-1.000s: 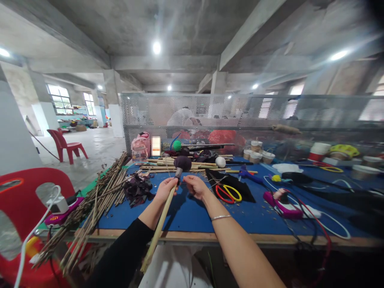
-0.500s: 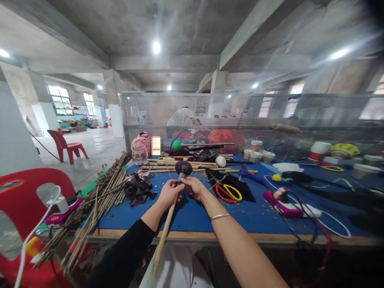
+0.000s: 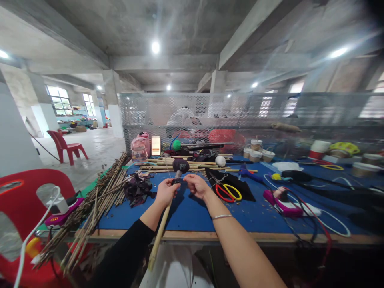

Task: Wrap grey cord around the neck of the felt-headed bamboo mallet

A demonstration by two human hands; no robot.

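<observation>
Bamboo stick (image 3: 159, 236) is being held over the blue desk (image 3: 186, 214): left hand (image 3: 166, 192) is clamping its shaft, right hand (image 3: 195, 185) is pinching just below its dark fuzzy head (image 3: 181, 165).

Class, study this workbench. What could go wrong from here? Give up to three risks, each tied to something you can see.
1. The bamboo stick, gripped near its dark head by the left hand, hangs past the table edge; it might catch on something below.
2. Scissors lie close to the right hand; a stray reach could nick it.
3. Cables loop over the blue mat and could snag.
</observation>
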